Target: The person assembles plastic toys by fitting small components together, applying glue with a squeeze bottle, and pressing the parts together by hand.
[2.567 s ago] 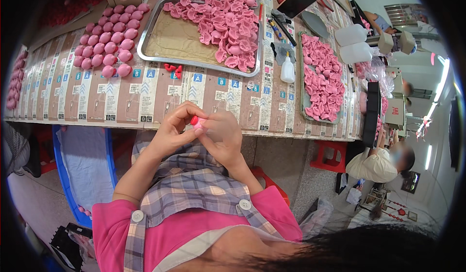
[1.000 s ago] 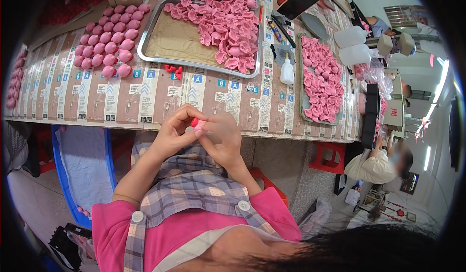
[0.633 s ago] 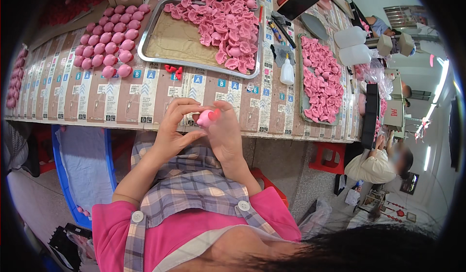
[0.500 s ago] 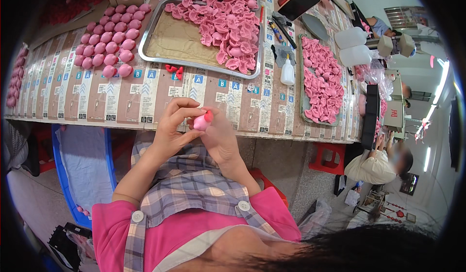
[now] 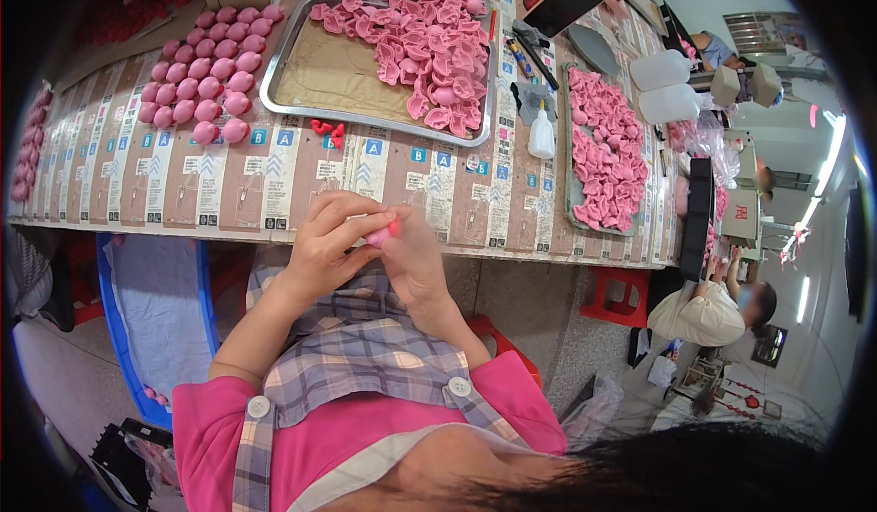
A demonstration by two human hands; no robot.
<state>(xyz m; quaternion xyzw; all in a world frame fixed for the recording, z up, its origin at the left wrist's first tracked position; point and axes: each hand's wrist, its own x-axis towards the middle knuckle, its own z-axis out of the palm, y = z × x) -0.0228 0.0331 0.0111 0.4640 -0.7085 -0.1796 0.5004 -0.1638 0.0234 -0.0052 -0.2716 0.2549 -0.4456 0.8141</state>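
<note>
At the table's [image 5: 539,206] near edge, a pink-and-red piece [image 5: 377,237] sits pinched in the left hand's [image 5: 324,252] and right hand's [image 5: 417,265] fingers, seemingly unfinished; beyond, similar pieces [image 5: 198,69] stand in rows, apparently done; many pink shells [image 5: 391,60] remain in a tray [image 5: 365,122].

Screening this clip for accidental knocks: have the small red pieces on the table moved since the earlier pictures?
No. The small red pieces lie just below the near rim of the large metal tray, same spot as before.
</note>
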